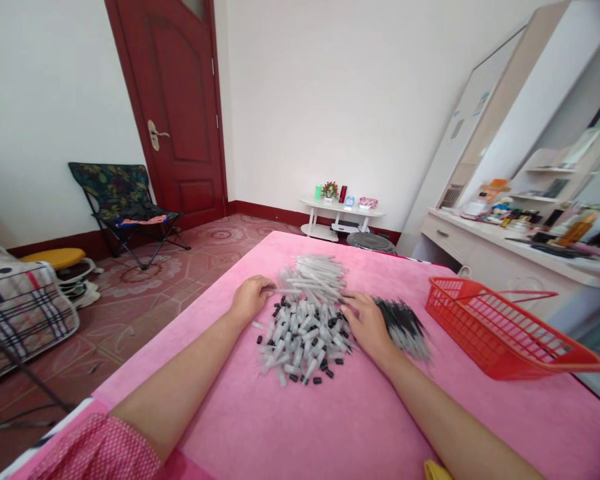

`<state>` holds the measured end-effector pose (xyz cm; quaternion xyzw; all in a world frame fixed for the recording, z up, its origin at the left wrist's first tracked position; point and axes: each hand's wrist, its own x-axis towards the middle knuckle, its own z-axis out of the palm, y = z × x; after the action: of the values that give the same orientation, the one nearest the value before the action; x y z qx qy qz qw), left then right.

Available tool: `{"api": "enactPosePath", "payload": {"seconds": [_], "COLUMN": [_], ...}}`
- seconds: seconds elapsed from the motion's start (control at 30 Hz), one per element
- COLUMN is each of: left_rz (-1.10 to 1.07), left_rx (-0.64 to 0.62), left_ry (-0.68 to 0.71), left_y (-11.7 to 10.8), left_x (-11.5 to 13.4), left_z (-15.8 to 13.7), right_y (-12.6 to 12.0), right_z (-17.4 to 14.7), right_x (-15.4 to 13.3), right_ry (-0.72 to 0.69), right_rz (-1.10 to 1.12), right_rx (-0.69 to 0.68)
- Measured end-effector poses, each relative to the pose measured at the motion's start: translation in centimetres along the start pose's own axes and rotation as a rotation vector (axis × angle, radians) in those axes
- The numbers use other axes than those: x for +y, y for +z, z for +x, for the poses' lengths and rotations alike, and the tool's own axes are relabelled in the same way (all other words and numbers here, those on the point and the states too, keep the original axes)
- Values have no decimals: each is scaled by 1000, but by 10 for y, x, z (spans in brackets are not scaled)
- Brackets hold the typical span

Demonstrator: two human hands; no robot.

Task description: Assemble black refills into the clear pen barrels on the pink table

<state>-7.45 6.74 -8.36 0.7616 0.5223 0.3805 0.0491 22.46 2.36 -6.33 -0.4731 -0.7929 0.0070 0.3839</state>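
A heap of long, pale translucent plastic tubes (320, 270) lies on the pink cloth, slightly blurred. In front of it spreads a loose pile of short clear pieces with small black caps (303, 340). My left hand (251, 298) rests at the left side of the heap, its fingers loosely bent toward the tube ends. On the other side my right hand (367, 323) has its fingers stretched toward the tubes, thumb apart, over the edge of the capped pieces. Beside it lies a bundle of thin black-and-clear sticks (405, 327).
A red plastic basket (500, 333) stands on the pink-covered table (300, 427) at right. Beyond are a cluttered white dresser (460, 233) and a low white shelf (350, 208). A folding chair (125, 200) stands at left near a dark red door (180, 100).
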Motion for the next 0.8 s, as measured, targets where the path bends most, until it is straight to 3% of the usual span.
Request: {"api": "enactPosePath", "payload": {"seconds": [0.6,0.8], "left_rz": [-70,-79], "left_rx": [-30,-39], "left_ry": [56,70], "left_y": [-2,-4], "left_x": [1,2], "left_z": [-2,-2], "right_y": [4,-14], "right_z": [-10,-4], "right_x": [3,-1], "right_ry": [25,74], "right_rz": [47,98], "right_rx": [16,197]}}
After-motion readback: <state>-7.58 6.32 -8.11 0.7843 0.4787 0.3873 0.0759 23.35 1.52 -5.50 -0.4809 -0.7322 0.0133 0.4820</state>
